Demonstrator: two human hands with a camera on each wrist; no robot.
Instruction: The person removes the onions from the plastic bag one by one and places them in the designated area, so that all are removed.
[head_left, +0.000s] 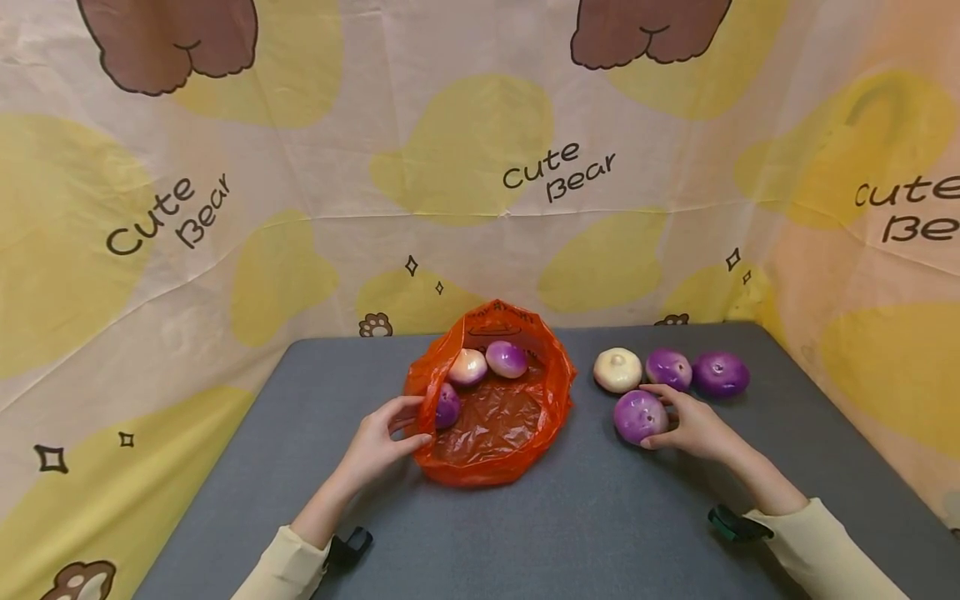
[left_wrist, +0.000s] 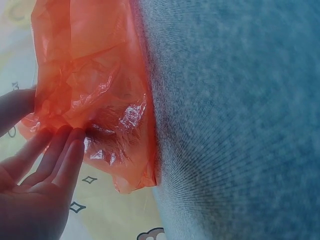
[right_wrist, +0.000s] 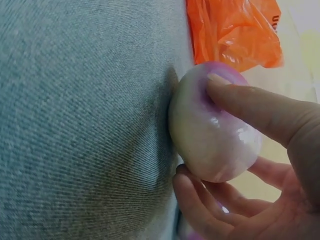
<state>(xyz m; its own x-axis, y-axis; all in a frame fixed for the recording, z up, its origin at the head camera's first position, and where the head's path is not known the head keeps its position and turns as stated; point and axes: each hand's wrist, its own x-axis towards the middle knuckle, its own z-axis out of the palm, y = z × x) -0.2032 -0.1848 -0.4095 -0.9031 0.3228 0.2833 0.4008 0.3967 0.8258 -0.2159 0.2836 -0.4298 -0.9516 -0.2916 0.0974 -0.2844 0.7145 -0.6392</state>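
An orange plastic bag (head_left: 501, 475) stands with its mouth wide, holding three purple-and-white turnips, one of them a turnip (head_left: 507, 359) at the back. My left hand (head_left: 386, 433) grips the bag's left rim; in the left wrist view its fingers (left_wrist: 62, 155) lie against the crinkled plastic. On the right, my right hand (head_left: 693, 425) holds a purple turnip (head_left: 637, 417) between thumb and fingers. In the right wrist view this turnip (right_wrist: 215, 130) shows a pale underside, the thumb resting on its purple top. It sits on or very close to the table.
Behind the held turnip lie a cream-white turnip (head_left: 617, 371), a purple turnip (head_left: 670, 367) and a darker purple turnip (head_left: 721, 373), close together. The grey table (head_left: 540, 542) ends at a printed cloth backdrop (head_left: 465, 150). Dark straps circle both wrists.
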